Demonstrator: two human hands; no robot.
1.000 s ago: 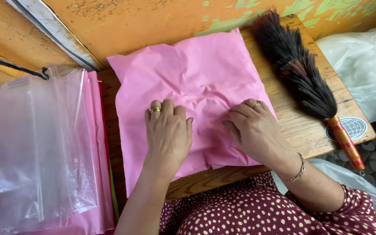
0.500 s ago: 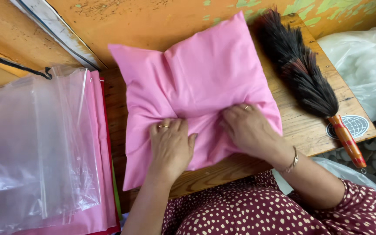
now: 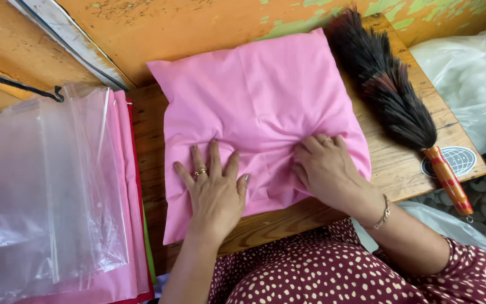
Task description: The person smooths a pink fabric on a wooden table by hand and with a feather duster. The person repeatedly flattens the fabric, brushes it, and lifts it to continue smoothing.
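A pink stuffed cushion point(image 3: 254, 107) lies on a small wooden table point(image 3: 400, 163). My left hand point(image 3: 215, 188) lies flat on its near half with the fingers spread, a ring on one finger. My right hand point(image 3: 327, 171) presses beside it on the near right part, fingers curled into the fabric, which bunches in folds between the two hands. A bracelet sits on my right wrist. Neither hand lifts the cushion.
A black feather duster point(image 3: 386, 84) with an orange handle lies along the table's right side. Clear plastic bags point(image 3: 40, 186) lie over a stack of pink fabric at the left. A white plastic bag point(image 3: 473, 79) sits at the right. An orange painted wall runs behind.
Both hands slid toward me across the cushion, from its middle to its near part. The fabric is smoother at the far end, and the cushion sits squarer on the table.
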